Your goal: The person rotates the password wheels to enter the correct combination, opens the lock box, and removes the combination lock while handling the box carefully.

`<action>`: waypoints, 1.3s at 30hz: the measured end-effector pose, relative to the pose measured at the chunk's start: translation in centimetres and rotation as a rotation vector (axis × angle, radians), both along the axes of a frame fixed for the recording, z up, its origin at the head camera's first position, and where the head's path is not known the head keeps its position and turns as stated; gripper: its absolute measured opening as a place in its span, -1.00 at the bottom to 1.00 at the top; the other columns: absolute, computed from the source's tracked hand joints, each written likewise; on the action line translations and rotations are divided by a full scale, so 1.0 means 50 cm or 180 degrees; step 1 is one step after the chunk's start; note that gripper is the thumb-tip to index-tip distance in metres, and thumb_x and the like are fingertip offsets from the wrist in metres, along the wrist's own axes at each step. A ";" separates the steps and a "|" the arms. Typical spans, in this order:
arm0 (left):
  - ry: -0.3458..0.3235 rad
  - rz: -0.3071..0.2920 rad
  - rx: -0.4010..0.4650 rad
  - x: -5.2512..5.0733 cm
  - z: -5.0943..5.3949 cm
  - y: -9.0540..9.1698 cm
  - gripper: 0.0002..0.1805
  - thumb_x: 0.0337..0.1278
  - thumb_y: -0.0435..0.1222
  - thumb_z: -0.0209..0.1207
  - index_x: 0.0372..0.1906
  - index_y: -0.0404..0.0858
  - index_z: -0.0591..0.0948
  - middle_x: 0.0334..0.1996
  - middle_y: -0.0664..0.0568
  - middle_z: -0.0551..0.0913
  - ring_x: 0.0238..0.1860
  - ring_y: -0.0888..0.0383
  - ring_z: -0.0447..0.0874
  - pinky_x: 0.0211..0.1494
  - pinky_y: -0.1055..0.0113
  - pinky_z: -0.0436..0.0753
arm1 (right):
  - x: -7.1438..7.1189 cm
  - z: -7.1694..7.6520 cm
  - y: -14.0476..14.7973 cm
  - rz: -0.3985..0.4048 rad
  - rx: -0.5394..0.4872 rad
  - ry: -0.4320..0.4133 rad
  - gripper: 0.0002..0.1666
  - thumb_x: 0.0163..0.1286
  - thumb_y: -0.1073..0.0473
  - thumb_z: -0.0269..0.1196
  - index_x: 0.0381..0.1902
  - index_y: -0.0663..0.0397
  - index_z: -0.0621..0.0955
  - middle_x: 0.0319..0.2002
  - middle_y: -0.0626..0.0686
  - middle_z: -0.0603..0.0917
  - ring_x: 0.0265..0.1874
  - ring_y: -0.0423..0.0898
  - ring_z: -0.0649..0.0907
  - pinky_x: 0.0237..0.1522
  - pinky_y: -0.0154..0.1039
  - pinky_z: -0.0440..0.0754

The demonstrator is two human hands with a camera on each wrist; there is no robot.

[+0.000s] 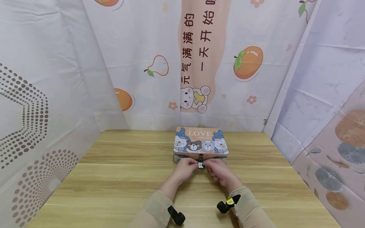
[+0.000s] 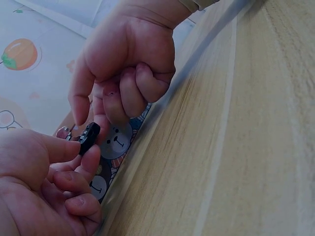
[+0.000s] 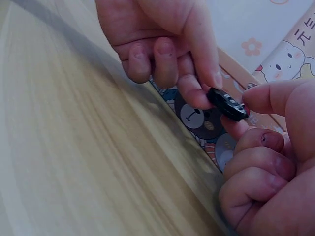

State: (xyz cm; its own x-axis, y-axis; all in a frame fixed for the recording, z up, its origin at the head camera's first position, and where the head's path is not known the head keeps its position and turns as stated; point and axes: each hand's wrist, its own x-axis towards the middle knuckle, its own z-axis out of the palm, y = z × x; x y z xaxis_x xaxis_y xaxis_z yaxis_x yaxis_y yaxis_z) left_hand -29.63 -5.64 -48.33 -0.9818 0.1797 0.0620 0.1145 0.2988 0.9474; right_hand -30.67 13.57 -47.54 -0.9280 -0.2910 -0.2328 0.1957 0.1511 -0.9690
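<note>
A small black combination padlock [image 1: 201, 165] with number dials hangs at the front latch [image 1: 201, 156] of a tin box [image 1: 201, 139] printed with bears and the word LOVE. My left hand [image 1: 185, 169] pinches one end of the padlock [image 3: 229, 104] between thumb and forefinger, its other fingers curled. On the opposite side, my right hand [image 1: 220, 172] has its thumb and forefinger about the padlock's other end, the remaining fingers folded into the palm. In the left wrist view the dials of the padlock [image 2: 89, 137] face up between both hands. The lid appears closed.
The box stands near the back edge of a wooden table [image 1: 128, 164]. Behind it hangs a white curtain [image 1: 142, 101] with fruit prints, and more cloth hangs at both sides. Each forearm wears a small black camera, the right one [image 1: 226, 205] with a yellow label.
</note>
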 end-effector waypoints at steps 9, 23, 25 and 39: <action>-0.0076 -0.0013 -0.0001 -0.001 0.002 -0.001 -0.88 0.33 -0.39 0.20 -0.18 -0.36 0.70 -0.36 -0.01 0.72 -0.30 0.14 0.52 -0.24 0.28 0.47 | 0.010 -0.004 -0.014 0.0087 -0.0069 -0.0004 -0.75 0.43 0.07 0.23 -0.19 0.19 0.57 -0.64 -0.10 0.29 -0.74 -0.21 0.18 -0.71 -0.35 0.13; -0.0130 0.0001 -0.0023 0.000 0.004 0.000 -0.87 0.35 -0.37 0.19 -0.18 -0.34 0.71 -0.36 0.03 0.72 -0.30 0.14 0.51 -0.23 0.27 0.45 | 0.010 -0.001 -0.024 -0.0017 0.0055 -0.0010 -0.72 0.43 0.08 0.22 -0.33 0.22 0.55 -0.69 -0.10 0.26 -0.76 -0.21 0.18 -0.73 -0.36 0.14; -0.0136 -0.0006 -0.0024 0.000 0.004 0.000 -0.87 0.35 -0.37 0.19 -0.18 -0.34 0.71 -0.35 0.02 0.73 -0.30 0.14 0.51 -0.24 0.27 0.45 | 0.010 -0.002 -0.025 -0.0025 0.0061 -0.0007 -0.73 0.43 0.09 0.21 -0.34 0.21 0.56 -0.70 -0.11 0.25 -0.77 -0.22 0.18 -0.74 -0.36 0.14; -0.0002 -0.0047 -0.0024 -0.003 -0.004 0.000 -0.88 0.31 -0.39 0.22 -0.22 -0.37 0.70 -0.36 -0.06 0.73 -0.37 0.16 0.51 -0.30 0.30 0.47 | 0.006 -0.010 -0.034 -0.0093 0.0048 0.0035 -0.74 0.40 0.10 0.19 -0.34 0.20 0.60 -0.73 -0.14 0.18 -0.79 -0.23 0.15 -0.75 -0.36 0.12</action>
